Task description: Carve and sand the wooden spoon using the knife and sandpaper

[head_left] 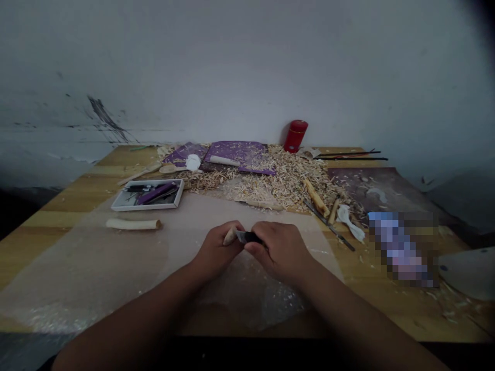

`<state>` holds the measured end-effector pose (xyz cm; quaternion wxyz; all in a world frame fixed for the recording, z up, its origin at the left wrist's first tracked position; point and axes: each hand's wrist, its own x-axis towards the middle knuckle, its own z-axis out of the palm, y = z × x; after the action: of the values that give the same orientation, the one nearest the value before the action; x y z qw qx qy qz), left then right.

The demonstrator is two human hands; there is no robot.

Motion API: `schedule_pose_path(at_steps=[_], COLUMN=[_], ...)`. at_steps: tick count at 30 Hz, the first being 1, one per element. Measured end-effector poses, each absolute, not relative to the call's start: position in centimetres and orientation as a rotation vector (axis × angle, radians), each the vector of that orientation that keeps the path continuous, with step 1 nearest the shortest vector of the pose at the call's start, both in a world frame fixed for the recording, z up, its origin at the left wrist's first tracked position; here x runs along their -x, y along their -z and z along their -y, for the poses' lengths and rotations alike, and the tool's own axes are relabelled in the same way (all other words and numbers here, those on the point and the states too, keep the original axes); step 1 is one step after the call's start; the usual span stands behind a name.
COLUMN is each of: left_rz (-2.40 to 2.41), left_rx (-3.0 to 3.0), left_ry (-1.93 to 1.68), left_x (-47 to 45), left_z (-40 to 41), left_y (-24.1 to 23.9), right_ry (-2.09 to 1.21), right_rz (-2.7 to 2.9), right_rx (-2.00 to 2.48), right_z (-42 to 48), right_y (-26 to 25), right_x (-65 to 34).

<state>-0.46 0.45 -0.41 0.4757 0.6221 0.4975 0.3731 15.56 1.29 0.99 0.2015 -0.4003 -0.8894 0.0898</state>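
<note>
Near the middle of the table my left hand is wrapped round a pale piece of wood, whose end pokes out between thumb and fingers. My right hand grips a carving knife by its black handle, the short blade pointing left. Blade and wood meet or nearly meet; I cannot tell whether they touch. Both hands are above a translucent plastic sheet. To the left on this sheet lies a peeled wooden stick.
A white tray with tools stands at left. Wood shavings heap at the back, around purple sheets and a red canister. A yellowish stick and a long metal tool lie right, near a blurred-out rectangular object.
</note>
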Motion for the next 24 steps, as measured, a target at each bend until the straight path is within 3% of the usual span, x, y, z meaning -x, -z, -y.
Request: schedule_pose_path(at_steps=[14, 20, 24], left_rz=[-1.165, -1.045, -1.064], left_rx=[-1.547, -1.574, -1.297], left_ry=[-0.891, -0.795, -0.818], left_x=[0.7, 0.6, 0.7], left_z=[0.1, 1.4, 1.0], left_y=[0.3, -0.9, -0.6], right_ry=[-0.365, -0.244, -0.213], right_rz=[2.530, 2.253, 2.085], right_rx=[0.963, 1.505, 1.504], right_z=[-0.9, -4.3, -4.8], right_y=[-0.3, 0.4, 0.2], right_x=[-14.8, -17.7, -18.7])
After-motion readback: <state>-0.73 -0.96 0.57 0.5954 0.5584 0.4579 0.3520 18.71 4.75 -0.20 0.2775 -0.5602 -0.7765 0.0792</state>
